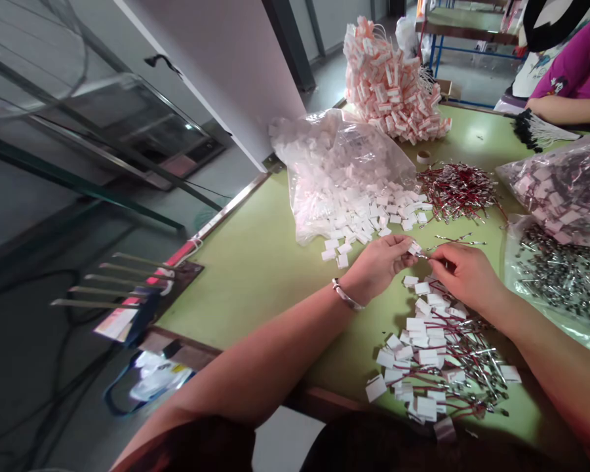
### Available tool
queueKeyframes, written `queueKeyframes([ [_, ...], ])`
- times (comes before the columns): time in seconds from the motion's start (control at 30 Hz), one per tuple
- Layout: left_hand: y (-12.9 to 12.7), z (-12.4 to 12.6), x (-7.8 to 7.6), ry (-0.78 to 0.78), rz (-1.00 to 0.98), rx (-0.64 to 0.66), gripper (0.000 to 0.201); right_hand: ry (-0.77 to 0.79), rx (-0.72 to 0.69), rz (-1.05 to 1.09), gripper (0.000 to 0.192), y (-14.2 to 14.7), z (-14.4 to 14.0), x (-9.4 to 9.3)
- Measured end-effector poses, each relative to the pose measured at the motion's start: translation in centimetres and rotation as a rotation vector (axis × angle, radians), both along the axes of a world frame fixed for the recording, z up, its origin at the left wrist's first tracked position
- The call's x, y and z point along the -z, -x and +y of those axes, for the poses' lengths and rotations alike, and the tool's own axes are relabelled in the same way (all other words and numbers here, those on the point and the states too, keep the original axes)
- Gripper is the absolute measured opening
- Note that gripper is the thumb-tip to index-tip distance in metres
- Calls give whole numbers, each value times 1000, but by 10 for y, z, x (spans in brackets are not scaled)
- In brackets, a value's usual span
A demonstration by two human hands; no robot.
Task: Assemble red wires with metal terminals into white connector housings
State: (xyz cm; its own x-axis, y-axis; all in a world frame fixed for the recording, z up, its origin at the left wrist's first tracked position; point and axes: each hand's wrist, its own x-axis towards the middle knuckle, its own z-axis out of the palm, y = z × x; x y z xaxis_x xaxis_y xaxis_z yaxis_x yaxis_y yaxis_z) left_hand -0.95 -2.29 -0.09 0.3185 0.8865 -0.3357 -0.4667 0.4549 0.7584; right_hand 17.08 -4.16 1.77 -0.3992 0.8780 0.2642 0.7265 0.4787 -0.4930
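Over the green table, my left hand pinches a small white plastic connector housing between thumb and fingers. Just to its right, my right hand grips a short wire with a metal terminal, its tip at the housing. Whether the terminal sits inside the housing I cannot tell. Below my hands lies a pile of white housings with dark red wires attached. Beyond my right hand are several loose wires and a heap of red wires with metal ends.
A clear bag spills white housings onto the table. Behind it stands a tall heap of orange-and-white parts. Bags of housings and small dark metal parts lie right. A tape roll and another person's arm are farther back.
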Motion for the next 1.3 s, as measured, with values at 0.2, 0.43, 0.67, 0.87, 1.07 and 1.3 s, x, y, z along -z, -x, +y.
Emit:
queueKeyframes([
  [0.2,1,0,-2,-12,15,42,8,-15,12,-57,14,-3,0,0],
  [0.43,-7,-7,-4,-219,341,112,9,-21,37,-274,18,0,-3,-2],
  [0.67,-9,-9,3,-249,298,264,17,51,-8,-183,19,-2,-2,-1],
  [0.87,18,10,-9,-847,1213,35,26,338,-117,-103,17,-5,-10,-28],
  [1.07,34,32,6,-1019,1833,114,19,381,2,-132,24,-31,14,-30],
  [1.3,29,32,17,-1165,1785,180,22,-32,233,-470,19,-40,46,14],
])
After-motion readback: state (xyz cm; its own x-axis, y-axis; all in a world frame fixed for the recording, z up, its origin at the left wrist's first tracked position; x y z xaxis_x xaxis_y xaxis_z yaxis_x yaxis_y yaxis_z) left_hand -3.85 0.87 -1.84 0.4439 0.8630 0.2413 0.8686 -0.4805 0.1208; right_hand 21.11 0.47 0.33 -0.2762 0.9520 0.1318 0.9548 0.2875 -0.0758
